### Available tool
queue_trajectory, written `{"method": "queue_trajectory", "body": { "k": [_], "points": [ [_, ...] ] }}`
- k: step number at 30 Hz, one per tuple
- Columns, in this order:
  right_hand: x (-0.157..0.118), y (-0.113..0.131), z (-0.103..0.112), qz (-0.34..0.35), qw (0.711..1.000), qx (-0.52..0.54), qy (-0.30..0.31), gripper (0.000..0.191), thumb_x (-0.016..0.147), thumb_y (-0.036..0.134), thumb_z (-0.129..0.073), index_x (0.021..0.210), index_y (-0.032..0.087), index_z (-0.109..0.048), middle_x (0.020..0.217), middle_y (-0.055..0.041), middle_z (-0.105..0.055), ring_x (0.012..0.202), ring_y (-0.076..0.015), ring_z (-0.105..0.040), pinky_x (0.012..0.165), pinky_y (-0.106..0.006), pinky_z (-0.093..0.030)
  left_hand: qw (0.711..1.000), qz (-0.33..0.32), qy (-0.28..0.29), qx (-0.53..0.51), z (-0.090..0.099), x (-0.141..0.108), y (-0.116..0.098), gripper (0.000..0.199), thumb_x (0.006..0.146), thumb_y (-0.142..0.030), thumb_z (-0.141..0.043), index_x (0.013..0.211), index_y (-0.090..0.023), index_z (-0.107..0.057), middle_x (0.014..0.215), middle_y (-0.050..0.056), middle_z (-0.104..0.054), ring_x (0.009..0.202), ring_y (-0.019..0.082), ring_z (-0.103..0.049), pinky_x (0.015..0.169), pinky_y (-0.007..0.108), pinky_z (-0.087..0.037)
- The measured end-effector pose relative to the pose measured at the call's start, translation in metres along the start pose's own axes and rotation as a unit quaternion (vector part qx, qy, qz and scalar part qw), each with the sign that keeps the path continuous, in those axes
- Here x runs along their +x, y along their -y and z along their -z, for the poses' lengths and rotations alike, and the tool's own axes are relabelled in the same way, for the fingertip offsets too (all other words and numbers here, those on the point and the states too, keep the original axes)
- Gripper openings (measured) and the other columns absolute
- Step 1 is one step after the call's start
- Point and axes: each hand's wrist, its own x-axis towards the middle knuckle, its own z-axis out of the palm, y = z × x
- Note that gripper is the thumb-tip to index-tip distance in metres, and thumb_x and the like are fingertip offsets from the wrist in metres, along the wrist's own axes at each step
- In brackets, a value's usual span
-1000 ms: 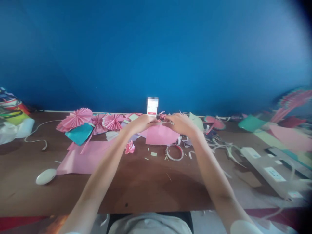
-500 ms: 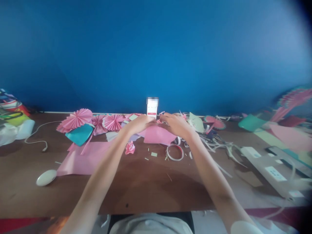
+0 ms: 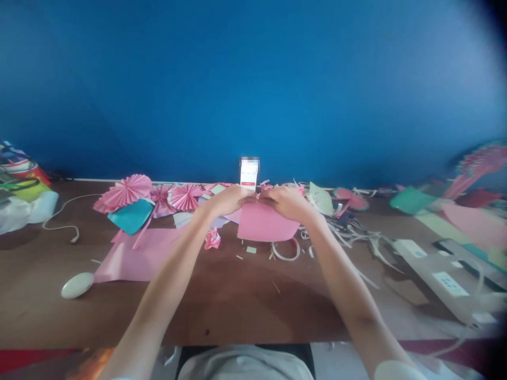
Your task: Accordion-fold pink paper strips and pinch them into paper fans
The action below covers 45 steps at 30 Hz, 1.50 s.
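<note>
My left hand [image 3: 236,199] and right hand [image 3: 288,203] pinch the pink sheet [image 3: 265,222] by the worktop's [image 3: 237,301] far edge, part-hiding a ring [image 3: 287,259].

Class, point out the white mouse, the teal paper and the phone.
White mouse [image 3: 77,285]: head view, top shell.
Teal paper [image 3: 130,217]: head view, middle.
Phone [image 3: 249,178]: head view, lit screen.

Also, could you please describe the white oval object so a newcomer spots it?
On the brown table, look left to the large flat pink sheet. The white oval object lies by its near left corner, smooth and rounded, unlike the thin white cable farther back.
</note>
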Motion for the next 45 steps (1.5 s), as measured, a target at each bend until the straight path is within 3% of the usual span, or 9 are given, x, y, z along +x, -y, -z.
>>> {"method": "queue_trajectory", "body": {
  "k": [8, 13, 17, 24, 29, 32, 36, 39, 45],
  "points": [
    [0.001, 0.011, -0.001, 0.004, 0.999, -0.050, 0.018, 0.033, 0.100, 0.025, -0.036, 0.106, 0.021, -0.068, 0.096, -0.0087, -0.073, 0.083, -0.0210, -0.065, 0.064, -0.029, -0.031, 0.999, 0.012, 0.004, 0.042, 0.001, -0.003, 0.002, 0.034, 0.095, -0.040, -0.045, 0.089, -0.021, -0.072, 0.079, 0.004, -0.070, 0.068, 0.016, -0.058, 0.063, 0.027, -0.035],
    [0.002, 0.012, -0.007, 0.004, 1.000, -0.028, 0.010, 0.035, 0.101, 0.027, -0.033, 0.108, 0.023, -0.067, 0.097, -0.0077, -0.073, 0.083, -0.0212, -0.066, 0.061, -0.029, -0.031, 0.999, -0.001, -0.014, 0.037, -0.001, -0.001, 0.006, 0.033, 0.097, -0.039, -0.042, 0.104, -0.026, -0.071, 0.096, 0.004, -0.072, 0.083, 0.020, -0.063, 0.069, 0.029, -0.038],
    [0.001, 0.008, -0.008, -0.005, 0.999, 0.021, 0.029, 0.034, 0.100, 0.036, -0.037, 0.108, 0.022, -0.068, 0.094, -0.0078, -0.073, 0.081, -0.0216, -0.065, 0.062, -0.029, -0.033, 0.999, 0.013, 0.003, 0.035, -0.001, -0.001, 0.011, 0.033, 0.096, -0.042, -0.043, 0.099, -0.024, -0.071, 0.089, 0.005, -0.071, 0.077, 0.019, -0.062, 0.067, 0.028, -0.037],
    [-0.004, -0.003, 0.006, 0.010, 0.997, 0.082, 0.002, 0.028, 0.097, 0.026, -0.042, 0.098, 0.021, -0.069, 0.101, -0.0061, -0.073, 0.088, -0.0206, -0.063, 0.071, -0.030, -0.038, 0.999, 0.047, -0.011, -0.018, 0.014, -0.011, 0.012, 0.035, 0.094, -0.046, -0.046, 0.101, -0.023, -0.070, 0.096, 0.005, -0.072, 0.082, 0.019, -0.064, 0.070, 0.028, -0.040],
    [-0.005, -0.004, 0.010, 0.010, 0.999, 0.050, 0.000, 0.028, 0.096, 0.023, -0.042, 0.095, 0.021, -0.071, 0.098, -0.0053, -0.074, 0.086, -0.0204, -0.062, 0.069, -0.030, -0.035, 0.993, 0.093, 0.002, -0.074, 0.019, -0.016, 0.007, 0.040, 0.091, -0.050, -0.051, 0.121, -0.026, -0.063, 0.108, 0.006, -0.072, 0.092, 0.021, -0.066, 0.074, 0.029, -0.043],
    [-0.005, -0.002, 0.011, -0.007, 1.000, 0.030, 0.001, 0.029, 0.097, 0.026, -0.042, 0.095, 0.021, -0.071, 0.092, -0.0062, -0.073, 0.079, -0.0201, -0.062, 0.065, -0.030, -0.033, 0.993, 0.099, -0.002, -0.071, 0.019, -0.016, 0.008, 0.042, 0.091, -0.052, -0.050, 0.121, -0.025, -0.062, 0.107, 0.007, -0.072, 0.089, 0.021, -0.066, 0.072, 0.028, -0.043],
    [-0.009, -0.005, 0.015, -0.044, 0.998, 0.048, 0.004, 0.028, 0.096, 0.030, -0.044, 0.108, 0.024, -0.069, 0.097, -0.0066, -0.072, 0.081, -0.0206, -0.063, 0.064, -0.029, -0.034, 0.995, 0.103, -0.012, -0.014, 0.019, -0.016, 0.019, 0.040, 0.092, -0.053, -0.046, 0.109, -0.024, -0.068, 0.099, 0.006, -0.072, 0.076, 0.019, -0.064, 0.065, 0.027, -0.041],
    [-0.012, -0.011, 0.019, -0.063, 0.997, 0.043, 0.011, 0.027, 0.095, 0.029, -0.045, 0.108, 0.025, -0.068, 0.099, -0.0059, -0.072, 0.079, -0.0205, -0.063, 0.064, -0.029, -0.036, 0.992, 0.121, -0.023, -0.003, 0.023, -0.018, 0.035, 0.034, 0.092, -0.048, -0.048, 0.106, -0.026, -0.069, 0.107, 0.005, -0.071, 0.084, 0.019, -0.065, 0.068, 0.027, -0.043],
    [-0.013, -0.013, 0.020, -0.075, 0.997, 0.034, 0.001, 0.027, 0.094, 0.027, -0.046, 0.104, 0.027, -0.070, 0.090, -0.0036, -0.074, 0.069, -0.0177, -0.062, 0.062, -0.028, -0.036, 0.990, 0.134, -0.032, -0.016, 0.029, -0.024, 0.048, 0.046, 0.091, -0.051, -0.050, 0.127, -0.024, -0.058, 0.121, 0.009, -0.067, 0.093, 0.021, -0.065, 0.072, 0.028, -0.047]
  ]
}}
